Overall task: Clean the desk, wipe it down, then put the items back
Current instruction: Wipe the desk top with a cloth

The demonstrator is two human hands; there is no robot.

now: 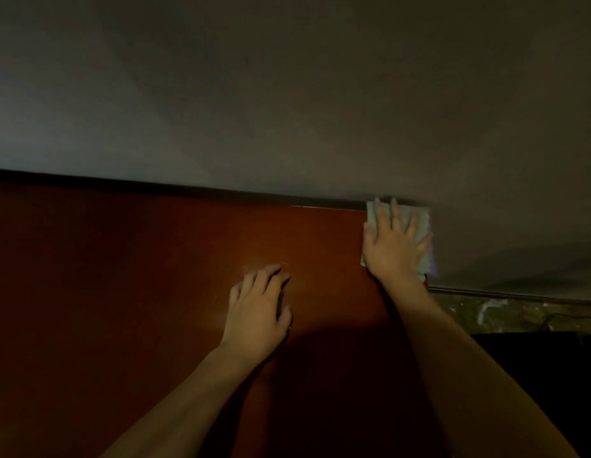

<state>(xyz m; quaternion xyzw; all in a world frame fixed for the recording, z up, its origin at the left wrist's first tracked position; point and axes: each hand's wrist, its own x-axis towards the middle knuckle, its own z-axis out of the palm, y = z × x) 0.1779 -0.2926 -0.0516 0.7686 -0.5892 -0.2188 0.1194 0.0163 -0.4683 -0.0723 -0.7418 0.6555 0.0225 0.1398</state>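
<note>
Where the right hand presses down at the far right corner, everything else takes its place from that contact: the grey wall (287, 94) rises just beyond the fingertips and fills the whole upper part of the view, dim and plain. Under the palm and spreading away to the left and toward the person lies the desk (122, 292), a reddish-brown wooden top whose far edge meets the wall along a dark strip. Past the desk's right edge, just outside the pressing hand and lower down, a patch of mottled floor (518, 312) shows, with a dark shape nearer the person that is too murky to identify.

The two bare forearms come up from the bottom of the view. The right hand (394, 241) lies flat with its fingers spread apart, bearing down on a pale folded cloth (421, 223); it pins the cloth against the desk's corner instead of curling around it, and the cloth's edges stick out beyond the fingers on the far and right sides. The left hand (257, 312) rests on the bare wood, well to the left of the cloth and nearer the person, fingers loosely bent with their tips on the surface, holding nothing.
</note>
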